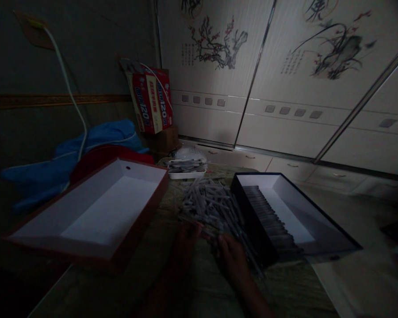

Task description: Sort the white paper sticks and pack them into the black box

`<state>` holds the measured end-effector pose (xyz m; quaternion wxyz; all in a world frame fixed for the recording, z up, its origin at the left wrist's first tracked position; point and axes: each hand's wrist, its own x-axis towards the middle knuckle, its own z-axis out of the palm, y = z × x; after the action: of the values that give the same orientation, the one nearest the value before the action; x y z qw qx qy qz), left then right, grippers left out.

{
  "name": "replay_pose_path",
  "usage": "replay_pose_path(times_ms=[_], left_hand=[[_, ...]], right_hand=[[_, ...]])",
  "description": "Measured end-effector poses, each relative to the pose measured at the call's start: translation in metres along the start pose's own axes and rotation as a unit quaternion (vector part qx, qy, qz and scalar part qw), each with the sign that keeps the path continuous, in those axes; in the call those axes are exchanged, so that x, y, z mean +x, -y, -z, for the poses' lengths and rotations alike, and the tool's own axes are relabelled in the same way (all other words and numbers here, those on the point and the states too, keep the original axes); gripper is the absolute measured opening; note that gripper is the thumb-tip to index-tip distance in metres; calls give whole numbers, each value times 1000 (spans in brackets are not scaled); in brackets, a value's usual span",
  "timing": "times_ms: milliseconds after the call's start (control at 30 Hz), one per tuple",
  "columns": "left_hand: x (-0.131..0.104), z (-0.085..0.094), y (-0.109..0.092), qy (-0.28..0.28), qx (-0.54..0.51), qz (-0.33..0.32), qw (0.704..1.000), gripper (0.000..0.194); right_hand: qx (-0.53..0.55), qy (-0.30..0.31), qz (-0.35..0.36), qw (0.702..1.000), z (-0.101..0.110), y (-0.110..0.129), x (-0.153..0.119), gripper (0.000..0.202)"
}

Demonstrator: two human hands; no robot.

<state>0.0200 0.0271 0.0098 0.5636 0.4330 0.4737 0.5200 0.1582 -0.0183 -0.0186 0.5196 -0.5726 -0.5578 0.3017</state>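
Observation:
In the dim middle of the view, my left hand (pixel 185 238) is closed, its fingertips pinching a slim pen (pixel 206 232). My right hand (pixel 231 252) is closed at that pen's other end, thumb on top; the dark picture hides its exact grip. Just beyond both hands lies a loose heap of pale, pen-like sticks (pixel 208 198). To the right stands an open dark box (pixel 258 234) with a white lining. A row of similar pens (pixel 272 221) lies side by side along its left part.
An open red-brown box (pixel 102 212), white inside, sits on the table (pixel 199 291) at left. Behind the heap is a white tray (pixel 187 175) of pens with a clear plastic bag (pixel 190 154). Blue cloth (pixel 109 132), a red carton (pixel 152 101) and sliding cupboard doors (pixel 212 79) stand beyond.

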Motion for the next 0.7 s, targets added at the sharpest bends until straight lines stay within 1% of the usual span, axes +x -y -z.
replay_pose_path(times_ms=[100, 167, 267, 367, 567, 700], left_hand=[[0, 1, 0, 3, 22, -2, 1000, 23], [1, 2, 1, 1, 26, -3, 1000, 23], [3, 3, 5, -5, 18, 4, 1000, 24], [5, 3, 9, -12, 11, 13, 1000, 26], [5, 2, 12, -31, -1, 30, 999, 30], [3, 3, 8, -4, 10, 17, 1000, 28]], right_hand=[[5, 48, -6, 999, 2, 0, 0, 41], [-5, 55, 4, 998, 4, 3, 0, 37], [-36, 45, 27, 998, 5, 7, -1, 30], [-71, 22, 57, 996, 5, 10, -2, 26], [-114, 10, 90, 989, 6, 8, -3, 20], [-107, 8, 107, 988, 6, 11, -5, 19]])
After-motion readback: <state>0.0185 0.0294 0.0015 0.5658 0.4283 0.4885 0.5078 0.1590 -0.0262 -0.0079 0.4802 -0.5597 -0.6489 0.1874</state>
